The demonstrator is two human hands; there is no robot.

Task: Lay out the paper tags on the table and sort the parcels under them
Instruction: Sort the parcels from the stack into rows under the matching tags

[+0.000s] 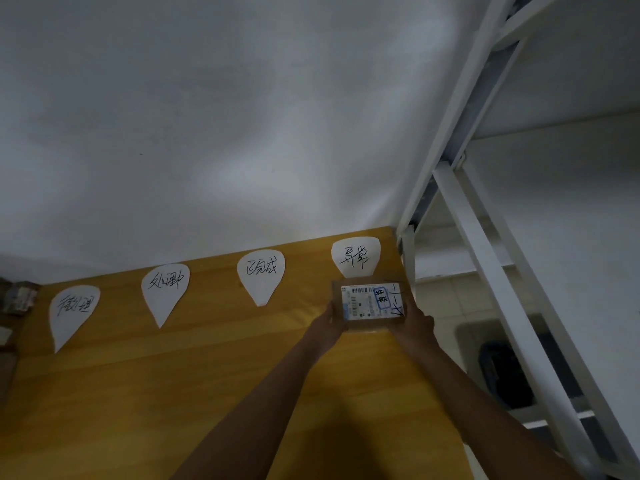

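Observation:
Several white teardrop paper tags with handwritten characters lie in a row along the far edge of the wooden table (207, 375): the leftmost tag (71, 311), a second tag (165, 289), a third tag (261, 277) and the rightmost tag (356, 260). A small cardboard parcel (370, 304) with a white barcode label sits just below the rightmost tag. My left hand (330, 323) grips its left side and my right hand (415, 323) grips its right side. Whether the parcel rests on the table or hangs just above it is unclear.
A white wall rises behind the table. A white metal shelf frame (485, 237) stands at the right, with a dark object (505, 375) on the floor below it. More parcels (17, 299) are stacked at the table's left edge.

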